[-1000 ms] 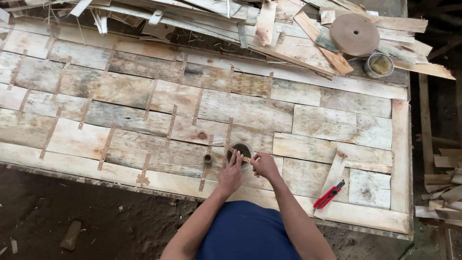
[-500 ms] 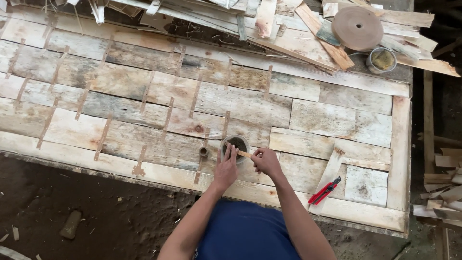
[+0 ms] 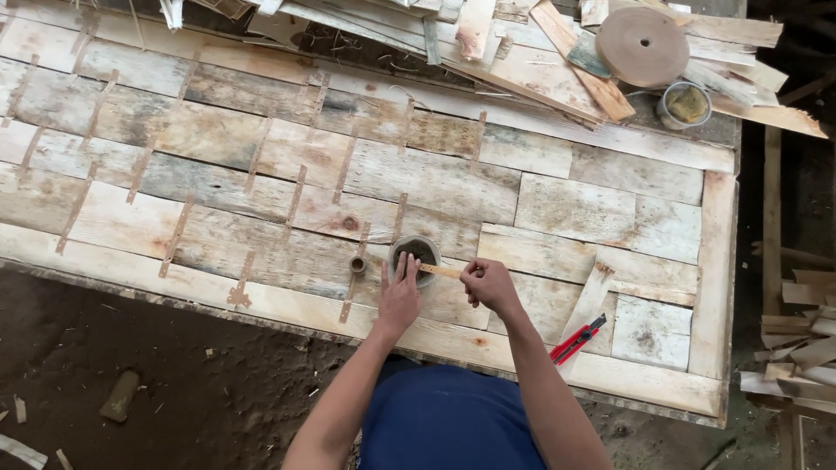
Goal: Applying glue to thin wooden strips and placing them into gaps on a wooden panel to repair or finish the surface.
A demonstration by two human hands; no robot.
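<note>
My left hand [image 3: 400, 294] rests flat on a patchwork panel of weathered wooden boards [image 3: 261, 165], its fingers against a small round pot of dark paste [image 3: 416, 254]. My right hand [image 3: 490, 285] is closed on a thin wooden stick [image 3: 441, 271], whose tip points into the pot. A small roll of brown tape [image 3: 358, 264] lies just left of the pot. Strips of brown tape cross many of the seams between the boards.
A red utility knife [image 3: 576, 339] lies near the panel's front right edge. At the far right sit a large brown tape roll [image 3: 643, 45] and a small tin [image 3: 685, 104] among loose wood offcuts [image 3: 488, 43]. Dirt floor [image 3: 131, 374] below; scrap wood [image 3: 805, 348] at right.
The view has drifted slightly. My right hand has brought the stick nearer the pot, and my left hand stays beside the pot.
</note>
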